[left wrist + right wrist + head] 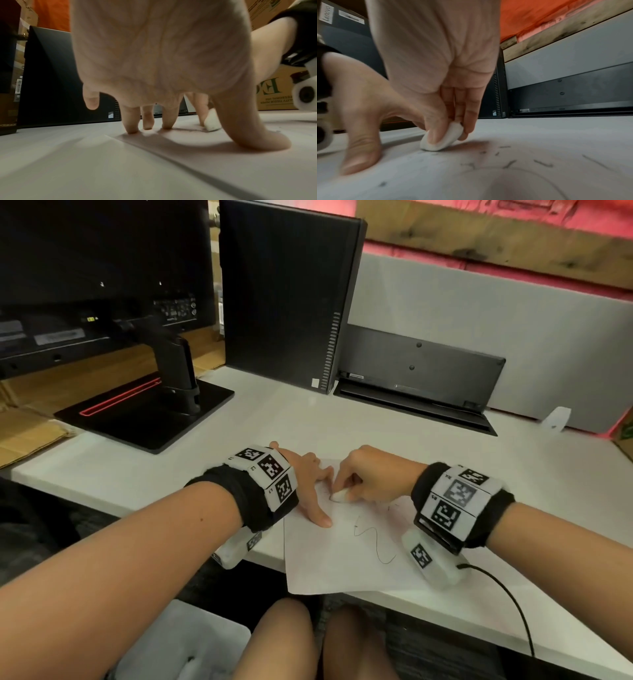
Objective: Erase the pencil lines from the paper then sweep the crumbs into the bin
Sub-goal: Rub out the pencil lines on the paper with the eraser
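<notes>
A sheet of white paper (pixel 342 553) lies on the white table (pixel 308 419), and its near corner sticks out past the table's front edge. The left hand (pixel 308 484) is spread wide, with its straight fingertips (pixel 132 129) and thumb pressing down on the paper. The right hand (pixel 373 474) pinches a small white eraser (pixel 339 495) between thumb and fingers, and the eraser touches the paper just beside the left hand. A dark wavy pencil line (pixel 375 541) shows on the paper near the right wrist. Little dark crumbs (pixel 508 163) lie on the paper beside the eraser. A pale bin (pixel 191 642) sits on the floor below the table, by the person's knees.
</notes>
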Demonstrator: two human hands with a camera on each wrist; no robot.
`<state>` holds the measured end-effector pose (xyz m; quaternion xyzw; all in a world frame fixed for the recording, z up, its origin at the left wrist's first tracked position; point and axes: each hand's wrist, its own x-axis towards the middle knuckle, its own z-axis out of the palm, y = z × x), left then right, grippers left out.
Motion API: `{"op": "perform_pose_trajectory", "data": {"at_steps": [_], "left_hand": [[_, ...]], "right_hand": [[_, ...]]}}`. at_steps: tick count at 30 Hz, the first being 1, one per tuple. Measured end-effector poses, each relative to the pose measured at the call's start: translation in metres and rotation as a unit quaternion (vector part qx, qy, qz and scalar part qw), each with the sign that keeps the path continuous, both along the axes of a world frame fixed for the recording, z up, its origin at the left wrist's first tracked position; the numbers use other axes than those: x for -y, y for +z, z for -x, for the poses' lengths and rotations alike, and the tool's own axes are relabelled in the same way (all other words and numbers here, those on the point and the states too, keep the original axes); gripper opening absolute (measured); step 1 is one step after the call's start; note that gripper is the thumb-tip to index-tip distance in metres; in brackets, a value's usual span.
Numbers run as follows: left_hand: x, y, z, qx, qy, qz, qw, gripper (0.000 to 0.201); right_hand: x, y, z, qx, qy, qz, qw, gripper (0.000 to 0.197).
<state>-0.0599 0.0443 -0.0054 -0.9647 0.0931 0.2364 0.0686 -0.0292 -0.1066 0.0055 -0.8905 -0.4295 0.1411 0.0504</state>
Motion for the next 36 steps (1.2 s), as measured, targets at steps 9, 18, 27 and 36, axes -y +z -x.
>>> {"op": "perform_pose_trajectory", "data": {"at_steps": [9, 18, 27, 36], "left_hand": [[0.000, 0.000, 0.000, -0.002, -0.002, -0.003, 1.000, 0.103], [-0.001, -0.001, -0.001, -0.007, 0.006, 0.005, 1.000, 0.104], [-0.019, 0.003, 0.000, -0.019, -0.002, 0.088, 0.996, 0.106], [-0.019, -0.001, 0.004, -0.005, 0.007, 0.034, 0.999, 0.101]], "right_hand": [[0.007, 0.004, 0.009, -0.008, 0.008, -0.010, 1.000, 0.018], [0.015, -0.004, 0.017, -0.007, 0.019, -0.002, 1.000, 0.018], [0.012, 0.002, 0.012, -0.030, -0.009, -0.014, 0.999, 0.022], [-0.006, 0.000, 0.003, 0.002, -0.012, -0.018, 1.000, 0.018]]}}
